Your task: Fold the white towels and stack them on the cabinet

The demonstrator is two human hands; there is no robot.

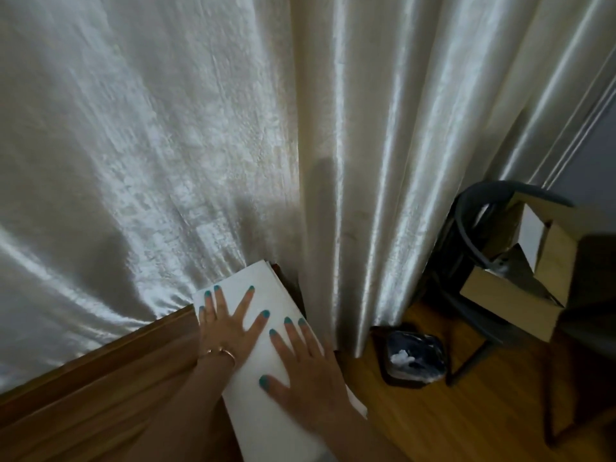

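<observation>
Cabinet (100,378) top — towel stack (266,425) lengthwise toward curtain (166,145), hands (266,355) flat.

Two bare forearms in shot, no sleeves showing on either one. The left hand (224,323) carries teal polish on every visible nail, glossy and neatly rounded. Same teal on the right hand (308,375), thumb nail included, a matching set all the way across. On the left wrist there's a thin bangle (218,353), rose-gold in tone, a slim open-ended band with a gap between its ends, sitting just below the hand. No rings or watch to be made out.
</observation>
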